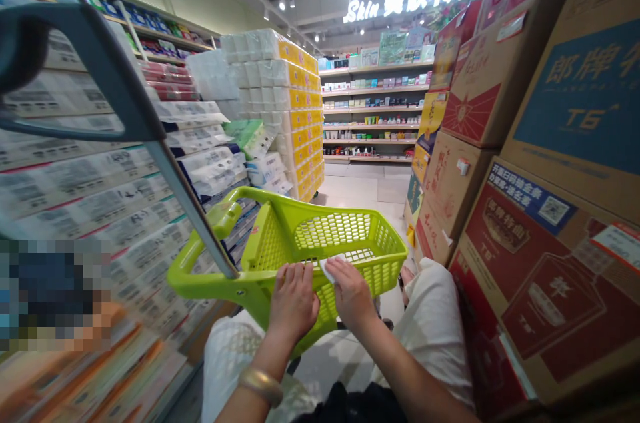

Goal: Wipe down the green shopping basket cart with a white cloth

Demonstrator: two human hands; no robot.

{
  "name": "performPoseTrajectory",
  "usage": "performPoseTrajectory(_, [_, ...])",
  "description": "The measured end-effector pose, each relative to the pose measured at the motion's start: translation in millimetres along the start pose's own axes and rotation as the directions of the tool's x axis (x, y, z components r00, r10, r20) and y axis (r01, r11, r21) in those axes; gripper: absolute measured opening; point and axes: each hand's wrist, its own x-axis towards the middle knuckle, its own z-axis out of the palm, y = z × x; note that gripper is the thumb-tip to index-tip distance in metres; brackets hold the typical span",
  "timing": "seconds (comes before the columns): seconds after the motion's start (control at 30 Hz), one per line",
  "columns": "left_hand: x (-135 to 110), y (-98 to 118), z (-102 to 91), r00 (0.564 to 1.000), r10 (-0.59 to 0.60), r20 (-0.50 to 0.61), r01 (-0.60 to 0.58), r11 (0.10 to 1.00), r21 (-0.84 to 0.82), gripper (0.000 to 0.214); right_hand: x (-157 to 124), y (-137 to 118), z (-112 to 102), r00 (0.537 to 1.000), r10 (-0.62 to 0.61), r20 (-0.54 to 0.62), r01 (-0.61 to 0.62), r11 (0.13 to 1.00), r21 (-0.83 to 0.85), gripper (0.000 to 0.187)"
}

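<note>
Both my hands are over a lime-green plastic shopping cart basket [350, 230] with a mesh wall. My left hand [293, 302] lies flat on the near side of the basket, holding nothing I can see, with a gold bangle [261, 386] on its wrist. My right hand [351, 294] presses its fingers on a small white packet [330, 268] at the basket's inner edge. A grey cart handle bar [100, 70] rises from the basket toward the upper left.
Stacked wrapped tissue packs [85, 190] line the left of the narrow aisle, and tall cardboard cartons [540, 256] line the right. Yellow-labelled paper roll packs [300, 116] stand ahead. Store shelves [370, 110] stand beyond a tiled floor [350, 193].
</note>
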Motion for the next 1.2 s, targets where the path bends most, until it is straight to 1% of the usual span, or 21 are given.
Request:
performPoseTrajectory(0.03, [0,0,0.1,1.0,0.0,0.002,0.0,1.0,-0.001,0.045,0,-1,0,1.0,-0.024,0.011,0.023,1.0,0.02,0.054])
performPoseTrajectory(0.1, [-1,-1,0.2,1.0,0.006,0.008,-0.006,1.0,-0.003,0.045,-2,5,-4,1.0,-0.022,0.001,0.022,0.999,0.032,0.054])
performPoseTrajectory(0.2, [-1,-1,0.5,1.0,0.013,0.015,-0.013,1.0,-0.008,0.046,-5,19,-11,0.998,0.04,-0.048,-0.04,0.999,0.008,0.053])
performPoseTrajectory(0.3, [-1,0,0.9,1.0,0.003,0.012,-0.003,1.0,-0.006,0.045,-5,18,-10,0.995,0.071,-0.07,-0.073,0.997,-0.017,0.051])
performPoseTrajectory(0.43, [-1,-1,2.0,1.0,0.009,0.004,-0.009,1.0,0.001,0.045,-2,2,-2,1.0,-0.024,-0.013,0.025,0.999,0.041,0.054])
performPoseTrajectory(0.5, [-2,-3,2.7,1.0,0.02,0.001,-0.02,1.0,0.0,0.045,-2,3,-2,0.999,-0.051,0.002,0.05,0.997,0.062,0.054])
performPoseTrajectory(0.57, [-2,-4,3.4,1.0,0.027,-0.002,-0.027,1.0,-0.001,0.046,-3,10,-6,1.0,-0.028,-0.013,0.028,0.999,0.046,0.052])
performPoseTrajectory(0.63, [-2,-4,4.1,1.0,0.026,-0.003,-0.026,1.0,0.0,0.046,-4,18,-10,0.999,0.024,-0.049,-0.024,1.0,0.004,0.051])
performPoseTrajectory(0.7, [-2,-3,4.5,1.0,0.022,-0.003,-0.022,1.0,0.0,0.046,-3,20,-12,0.995,0.066,-0.078,-0.068,0.997,-0.028,0.05])
performPoseTrajectory(0.73, [-1,-2,4.6,1.0,0.02,-0.001,-0.02,1.0,-0.001,0.046,-2,17,-11,0.995,0.067,-0.075,-0.069,0.997,-0.028,0.049])
performPoseTrajectory(0.77, [-1,-2,4.5,1.0,0.018,0.0,-0.018,1.0,-0.001,0.046,-1,12,-10,0.997,0.051,-0.059,-0.052,0.999,-0.015,0.049])
performPoseTrajectory(0.87, [-1,-1,3.5,1.0,0.013,0.005,-0.013,1.0,-0.008,0.044,2,-4,-4,0.998,-0.055,0.025,0.053,0.996,0.065,0.051])
performPoseTrajectory(0.93, [-1,-1,2.5,1.0,0.013,0.008,-0.013,1.0,-0.013,0.045,2,-7,-3,0.995,-0.083,0.047,0.078,0.993,0.092,0.052])
performPoseTrajectory(1.0, [-1,-2,1.7,1.0,0.017,0.009,-0.017,1.0,-0.013,0.046,1,0,-5,0.999,-0.043,0.029,0.041,0.997,0.072,0.052])
performPoseTrajectory(1.1, [-1,-2,1.3,1.0,0.018,0.009,-0.017,1.0,-0.011,0.045,0,15,-11,0.998,0.06,-0.015,-0.06,0.998,0.004,0.052])
performPoseTrajectory(1.17, [-1,-1,1.3,1.0,0.014,0.007,-0.014,1.0,-0.012,0.045,0,18,-12,0.994,0.108,-0.035,-0.109,0.994,-0.029,0.051])
performPoseTrajectory(1.2, [-1,-1,1.3,1.0,0.013,0.005,-0.013,1.0,-0.015,0.045,0,16,-11,0.993,0.112,-0.034,-0.113,0.993,-0.03,0.05])
